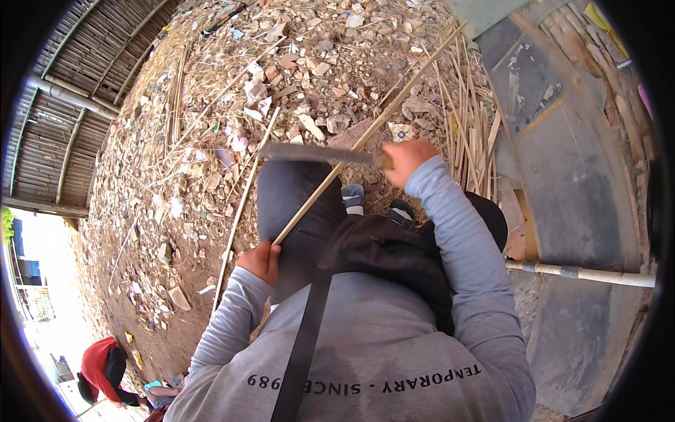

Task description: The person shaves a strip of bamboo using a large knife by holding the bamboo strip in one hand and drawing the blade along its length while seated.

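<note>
You look to be at the blade-work step: your left hand (261,261) has its grip clamped around the near end of the long pale strip (403,97), which slants away past your knee (287,193), while your right hand (409,163) grips the handle of the knife (309,152), blade crossing the strip. Another stroke would call for a steady left hold and an edge kept clear of you.

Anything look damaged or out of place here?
Yes: the dark panel at upper right has ragged pale patches, as if its surface peeled. Rubble and litter strew the ground. The blade in the right hand and pale stick in the left hand show no obvious damage.
</note>
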### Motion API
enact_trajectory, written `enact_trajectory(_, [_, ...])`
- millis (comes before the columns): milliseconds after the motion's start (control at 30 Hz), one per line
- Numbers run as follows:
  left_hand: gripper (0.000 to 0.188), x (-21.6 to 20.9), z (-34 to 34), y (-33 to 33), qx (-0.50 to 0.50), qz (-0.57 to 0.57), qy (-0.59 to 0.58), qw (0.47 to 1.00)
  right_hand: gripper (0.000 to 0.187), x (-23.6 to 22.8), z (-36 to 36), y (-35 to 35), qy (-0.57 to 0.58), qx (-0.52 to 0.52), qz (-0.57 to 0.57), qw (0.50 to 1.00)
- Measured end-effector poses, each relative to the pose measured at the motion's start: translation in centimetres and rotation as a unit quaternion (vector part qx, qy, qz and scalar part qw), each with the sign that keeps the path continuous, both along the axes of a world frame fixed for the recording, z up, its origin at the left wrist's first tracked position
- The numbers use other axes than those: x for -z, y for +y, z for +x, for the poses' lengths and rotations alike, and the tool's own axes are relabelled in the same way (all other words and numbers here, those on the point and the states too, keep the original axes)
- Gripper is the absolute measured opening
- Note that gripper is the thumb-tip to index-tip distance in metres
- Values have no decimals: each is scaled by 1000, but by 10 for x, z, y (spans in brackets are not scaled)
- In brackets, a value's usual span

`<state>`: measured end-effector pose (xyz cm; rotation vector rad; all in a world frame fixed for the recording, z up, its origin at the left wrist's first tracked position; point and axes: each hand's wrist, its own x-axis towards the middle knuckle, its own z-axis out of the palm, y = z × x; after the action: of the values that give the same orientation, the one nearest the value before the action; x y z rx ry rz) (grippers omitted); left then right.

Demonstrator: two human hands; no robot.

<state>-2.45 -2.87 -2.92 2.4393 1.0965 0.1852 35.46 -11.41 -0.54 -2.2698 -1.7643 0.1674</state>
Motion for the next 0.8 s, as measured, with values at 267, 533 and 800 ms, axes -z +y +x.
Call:
enact_trajectory(267, [30, -2, -1, -4, 3, 4, 4, 1000, 20, -8, 25, -2, 1, 123, -27, 992])
enact_trajectory(533, [31, -9, 7, 3, 22, -8, 13, 1000, 30, 0, 47, -8, 63, 223, -116, 966])
enact_trajectory(800, [31, -12, 7, 2, 7, -24, 21, 999, 31, -14, 37, -7, 41, 223, -108, 968])
